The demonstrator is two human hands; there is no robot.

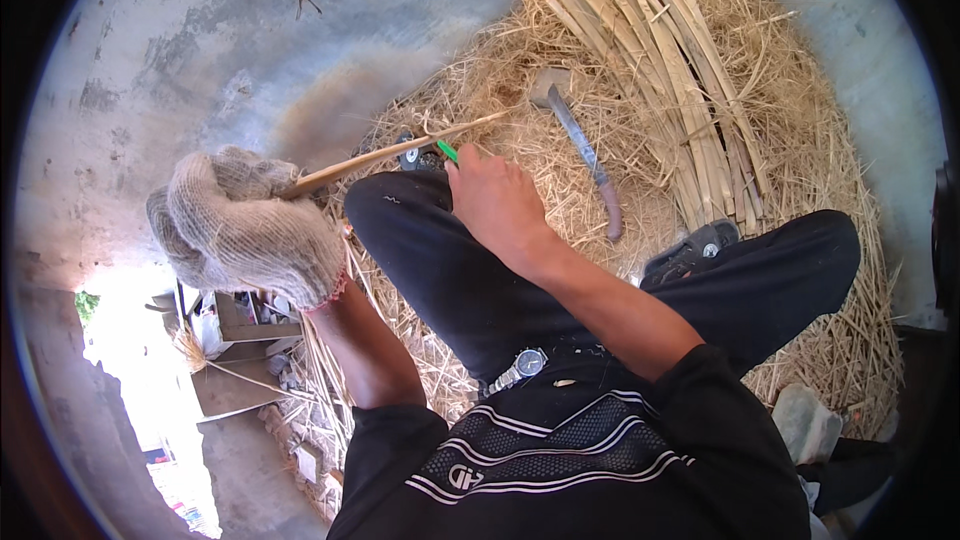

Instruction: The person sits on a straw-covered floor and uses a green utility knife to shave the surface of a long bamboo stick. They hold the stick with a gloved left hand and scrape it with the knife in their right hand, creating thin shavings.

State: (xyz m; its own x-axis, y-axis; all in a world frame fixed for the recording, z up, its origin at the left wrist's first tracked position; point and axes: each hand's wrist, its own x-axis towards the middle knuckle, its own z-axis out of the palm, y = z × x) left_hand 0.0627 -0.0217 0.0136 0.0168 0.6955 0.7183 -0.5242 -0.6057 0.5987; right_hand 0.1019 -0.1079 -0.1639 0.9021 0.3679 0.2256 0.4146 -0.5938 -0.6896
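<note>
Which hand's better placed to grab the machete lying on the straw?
Right. The right hand is bare and sits nearer the machete, though it looks closed on a small green-handled tool, which would need setting down. The gloved left hand is farther off and grips the cane strip.

- A cleaver-like knife [585,155] with a brownish handle lies on the straw heap [840,190].
- A bundle of split pale cane strips [665,70] rests across the straw, just beside the knife (blade end toward the top).
- A wristwatch [522,367] lies on the dark-trousered lap.
- Grey concrete floor [250,40] surrounds the heap.
</note>
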